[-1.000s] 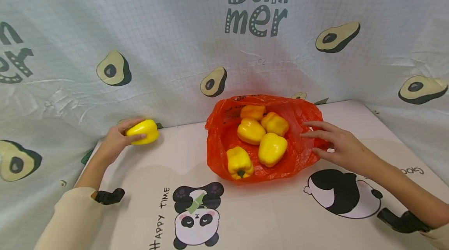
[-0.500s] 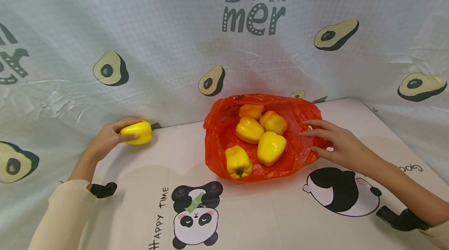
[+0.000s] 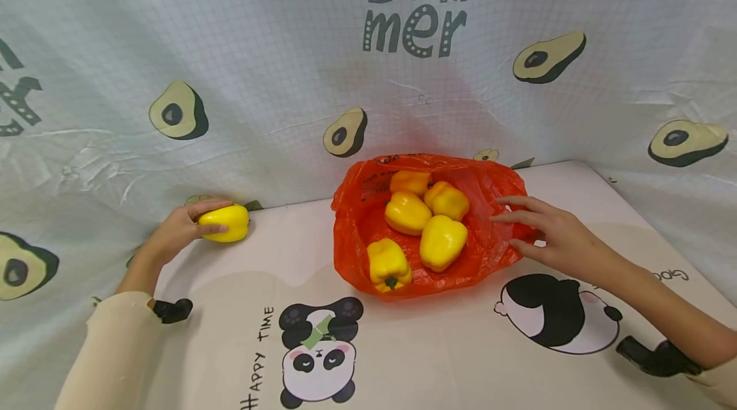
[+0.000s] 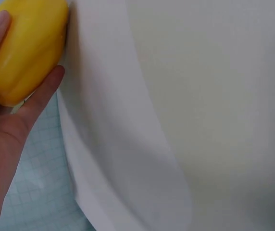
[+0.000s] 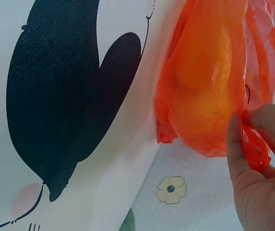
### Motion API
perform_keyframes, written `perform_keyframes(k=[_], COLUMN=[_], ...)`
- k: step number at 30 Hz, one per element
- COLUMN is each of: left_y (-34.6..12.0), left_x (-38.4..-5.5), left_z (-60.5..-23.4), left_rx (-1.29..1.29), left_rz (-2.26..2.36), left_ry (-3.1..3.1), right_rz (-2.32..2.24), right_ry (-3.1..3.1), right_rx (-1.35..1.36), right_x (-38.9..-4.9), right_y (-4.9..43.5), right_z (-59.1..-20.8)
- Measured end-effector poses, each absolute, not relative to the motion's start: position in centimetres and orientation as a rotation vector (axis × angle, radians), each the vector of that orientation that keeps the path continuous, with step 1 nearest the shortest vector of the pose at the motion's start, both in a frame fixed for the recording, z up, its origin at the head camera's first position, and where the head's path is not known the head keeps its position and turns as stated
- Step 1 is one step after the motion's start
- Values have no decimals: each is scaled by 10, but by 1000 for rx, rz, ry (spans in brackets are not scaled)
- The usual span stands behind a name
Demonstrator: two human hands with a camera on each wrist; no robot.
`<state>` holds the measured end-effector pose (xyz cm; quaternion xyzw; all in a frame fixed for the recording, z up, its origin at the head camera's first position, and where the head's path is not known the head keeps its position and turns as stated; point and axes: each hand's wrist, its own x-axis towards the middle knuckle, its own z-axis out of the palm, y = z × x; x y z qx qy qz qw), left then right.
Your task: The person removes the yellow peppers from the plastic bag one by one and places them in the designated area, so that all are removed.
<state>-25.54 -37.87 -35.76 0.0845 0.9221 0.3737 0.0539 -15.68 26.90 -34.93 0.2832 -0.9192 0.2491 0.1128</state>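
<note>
At the far left of the table, my left hand grips a yellow bell pepper. In the left wrist view, the thumb lies on one side of this bell pepper and a finger runs along the other. The pepper is at or very near the tabletop; I cannot tell if it touches. My right hand holds the right rim of a red plastic bag. Seen from the right wrist, the thumb and fingers of that hand pinch a fold of the bag. Several yellow bell peppers lie inside its open mouth.
The light tabletop carries printed pandas. A white curtain with avocado prints hangs along the table's back and left sides. Small black devices are strapped to both wrists.
My left hand has shifted left with the bell pepper, then lowered it slightly. The right hand stays at the bag's rim. The whole view has drifted a little.
</note>
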Motion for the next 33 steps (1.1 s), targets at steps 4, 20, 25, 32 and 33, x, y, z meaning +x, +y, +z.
perform_keyframes(k=[4,20,25,32,33], left_y=[-379,-377,-377,-377,-376], left_x=[-254,-255,-255,-253,-252], left_z=[-359,-360,-357,-359,-359], left_rx=[267,304,277,275,283], left_rz=[1154,1095,1076,1077,1070], left_ry=[2797,2827,2834,2838,2842], right_rz=[728,742,722,702,700], right_ry=[-2704,-2747,-2720,-2688,-2684], right_rx=[837,824,824,845,846], right_x=[-157,-159,-159,-157,-157], right_y=[267,264,263,264,264], right_z=[-348,-351,-352,-354,-355])
